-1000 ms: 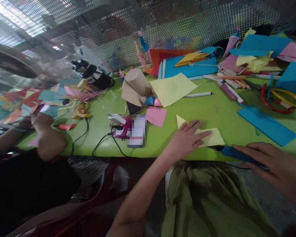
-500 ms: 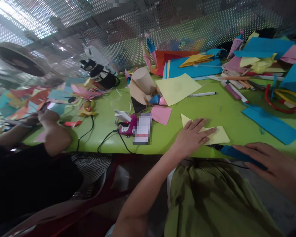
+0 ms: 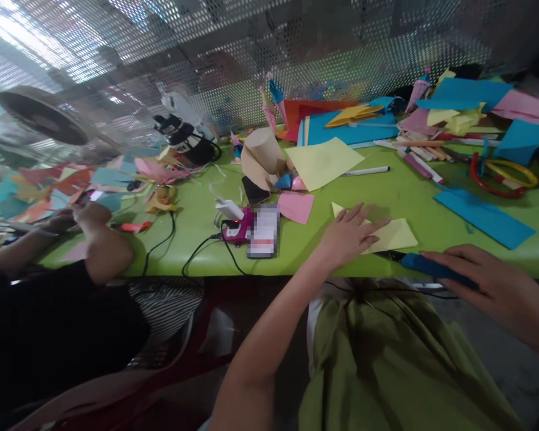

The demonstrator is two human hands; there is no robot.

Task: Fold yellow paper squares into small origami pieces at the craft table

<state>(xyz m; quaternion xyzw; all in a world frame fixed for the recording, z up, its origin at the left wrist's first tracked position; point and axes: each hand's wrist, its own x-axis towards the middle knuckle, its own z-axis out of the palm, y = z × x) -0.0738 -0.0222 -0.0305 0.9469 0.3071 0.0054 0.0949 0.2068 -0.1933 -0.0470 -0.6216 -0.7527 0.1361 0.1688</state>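
Note:
My left hand (image 3: 348,233) lies flat, fingers spread, on a folded yellow paper (image 3: 393,234) near the front edge of the green table (image 3: 197,239). At the table's edge my right hand (image 3: 489,284) rests its fingers along a blue-handled tool with a black tip (image 3: 420,263); the tip points left, just under the yellow paper. My green clothing fills the lower middle.
Another person in black sits at the left, their hands (image 3: 78,215) among paper scraps. A pink device with black cables (image 3: 238,230), a pink sheet (image 3: 295,206), a yellow sheet (image 3: 323,160), a white pen (image 3: 366,171), a blue strip (image 3: 485,215), red and yellow rings (image 3: 503,176) and stacked coloured papers lie around.
The view has drifted slightly, so everything sits a little higher and to the right. Both my hands stay on the yellow paper and the blue tool.

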